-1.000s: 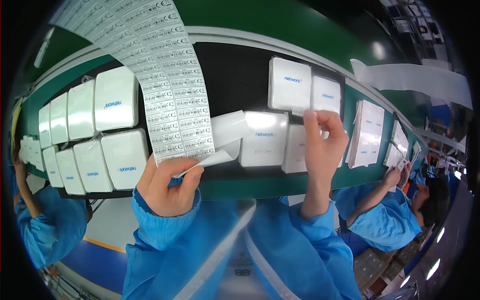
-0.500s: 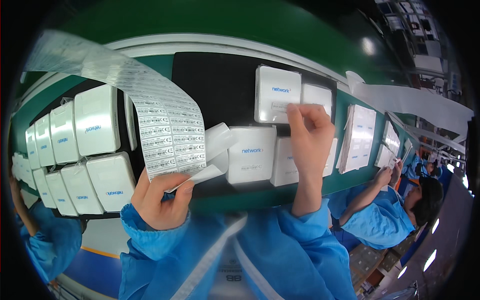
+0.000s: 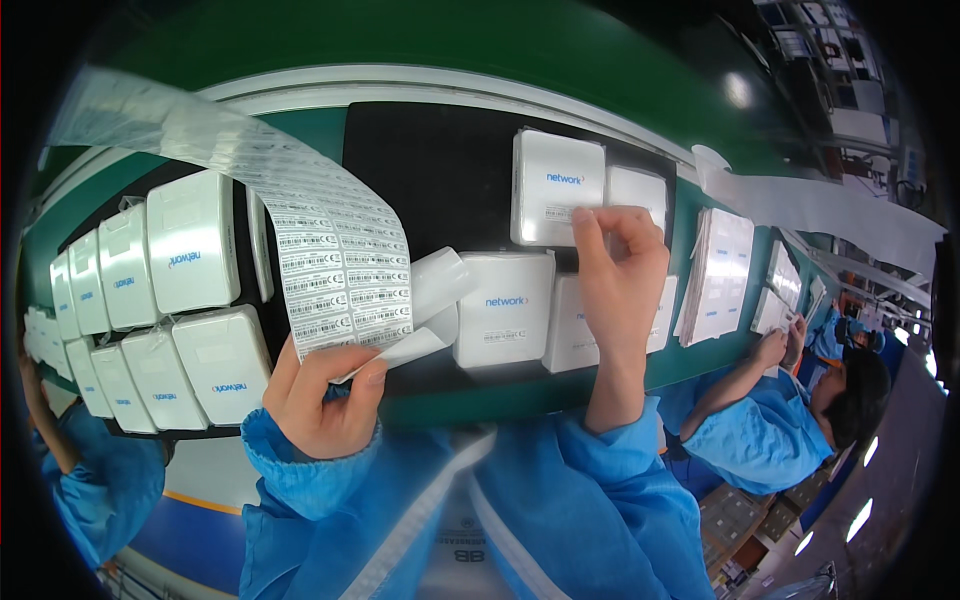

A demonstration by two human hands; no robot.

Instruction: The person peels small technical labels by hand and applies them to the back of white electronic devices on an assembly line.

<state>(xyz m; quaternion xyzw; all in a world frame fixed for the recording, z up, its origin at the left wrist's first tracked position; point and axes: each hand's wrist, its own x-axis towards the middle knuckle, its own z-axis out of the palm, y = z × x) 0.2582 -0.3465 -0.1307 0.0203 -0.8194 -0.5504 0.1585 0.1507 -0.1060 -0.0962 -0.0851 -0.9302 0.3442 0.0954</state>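
Between the thumb and fingers of my left hand (image 3: 328,400) is the lower end of a long label strip (image 3: 345,270), with rows of small printed labels and a curled backing end. It arches up and away to the far left. My right hand (image 3: 622,265) is closed in a pinch, its fingertips at the right end of a small label (image 3: 556,212). That label lies along the near edge of a flat white box (image 3: 560,165) in clear wrap. Another white box (image 3: 503,335) sits just nearer, with a label on its face. My right hand and forearm partly hide the boxes beside it.
More wrapped white boxes (image 3: 192,240) stand in two rows on a black mat at left. At right are a stack of white boxes (image 3: 718,275) and a second pale strip (image 3: 830,205). A co-worker in blue (image 3: 755,430) works at right; another person's sleeve (image 3: 100,490) shows at left.
My hands stay almost where they were, my right fingertips still at the label on the far box. The view has shifted very slightly.
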